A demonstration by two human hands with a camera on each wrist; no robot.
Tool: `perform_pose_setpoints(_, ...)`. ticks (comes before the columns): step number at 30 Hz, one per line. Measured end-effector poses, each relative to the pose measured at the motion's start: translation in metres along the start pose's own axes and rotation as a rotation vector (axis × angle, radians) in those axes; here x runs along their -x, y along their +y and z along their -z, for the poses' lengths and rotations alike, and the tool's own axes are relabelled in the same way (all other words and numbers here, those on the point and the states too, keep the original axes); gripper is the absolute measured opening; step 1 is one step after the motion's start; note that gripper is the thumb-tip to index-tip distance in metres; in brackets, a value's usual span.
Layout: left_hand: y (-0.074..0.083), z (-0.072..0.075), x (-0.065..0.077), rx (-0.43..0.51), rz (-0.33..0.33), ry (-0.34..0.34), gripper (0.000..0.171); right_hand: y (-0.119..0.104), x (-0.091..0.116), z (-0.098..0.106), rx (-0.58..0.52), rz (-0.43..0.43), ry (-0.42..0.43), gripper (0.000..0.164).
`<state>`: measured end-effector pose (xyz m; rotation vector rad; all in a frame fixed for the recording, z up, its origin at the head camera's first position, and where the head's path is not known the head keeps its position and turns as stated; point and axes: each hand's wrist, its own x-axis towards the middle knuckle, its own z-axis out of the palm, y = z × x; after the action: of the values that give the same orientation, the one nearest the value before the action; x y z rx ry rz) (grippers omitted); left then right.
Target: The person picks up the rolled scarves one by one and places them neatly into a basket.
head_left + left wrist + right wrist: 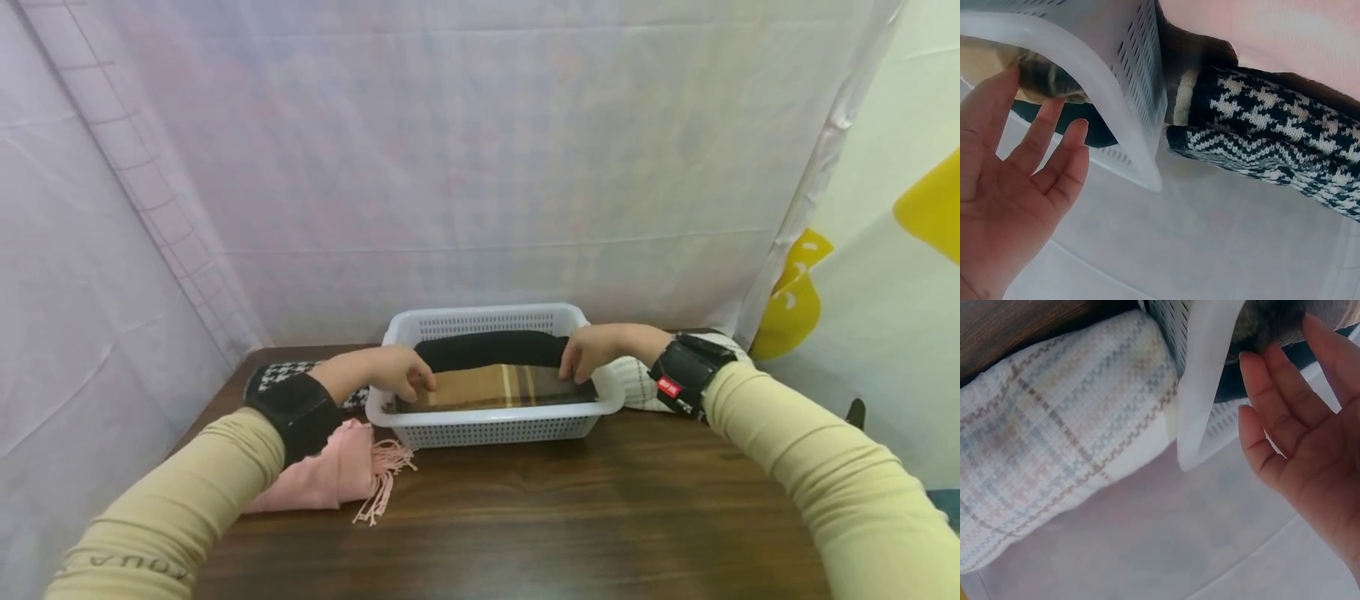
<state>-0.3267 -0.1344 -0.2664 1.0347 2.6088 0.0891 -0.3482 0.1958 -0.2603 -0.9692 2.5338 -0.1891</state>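
Observation:
A folded tan and brown plaid scarf (pixel 480 387) lies in a white plastic basket (pixel 495 427), in front of a black folded cloth (pixel 491 350). At the basket's left end my left hand (pixel 393 371) reaches over the rim. Its fingertips (pixel 1047 112) touch the plaid scarf's end, with the fingers loosely bent and apart. My right hand (pixel 588 348) is at the opposite end, its fingers (pixel 1272 394) relaxed against the scarf's darker end. The left thumb is hidden in the left wrist view.
Left of the basket lie a black and white houndstooth knit (pixel 1260 119) and a pink fringed scarf (pixel 337 475). A white checked knit cloth (pixel 1072 431) lies to its right. The brown wooden table (pixel 525 517) meets a pale curtain (pixel 480 167) behind.

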Motion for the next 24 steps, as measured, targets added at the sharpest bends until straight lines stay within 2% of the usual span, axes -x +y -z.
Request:
perform_pose_setpoints(2,0.001,-0.001,-0.002,-0.048,-0.021,-0.008,0.030,-0.002,-0.002,-0.003,0.004,0.010,-0.023,0.027)
perform_pose_setpoints(5,0.003,-0.003,-0.005,-0.069,-0.016,-0.040,0.034,-0.005,-0.005,-0.006,0.001,0.009,-0.071,0.035)
perform_pose_setpoints(10,0.005,-0.004,-0.004,-0.021,0.028,-0.073,0.038,-0.007,-0.008,-0.008,0.008,-0.015,-0.099,0.039)
perform_pose_setpoints(12,0.005,-0.004,-0.003,0.003,0.040,-0.069,0.037,-0.008,-0.008,-0.008,0.013,-0.015,-0.098,0.039)
perform_pose_setpoints(17,0.004,-0.001,0.002,0.052,0.011,-0.038,0.029,-0.005,-0.006,-0.003,0.003,0.010,-0.067,0.034)
perform_pose_setpoints(24,-0.001,0.012,0.014,0.124,0.024,0.022,0.027,0.000,0.017,0.021,-0.122,-0.007,0.000,0.034)
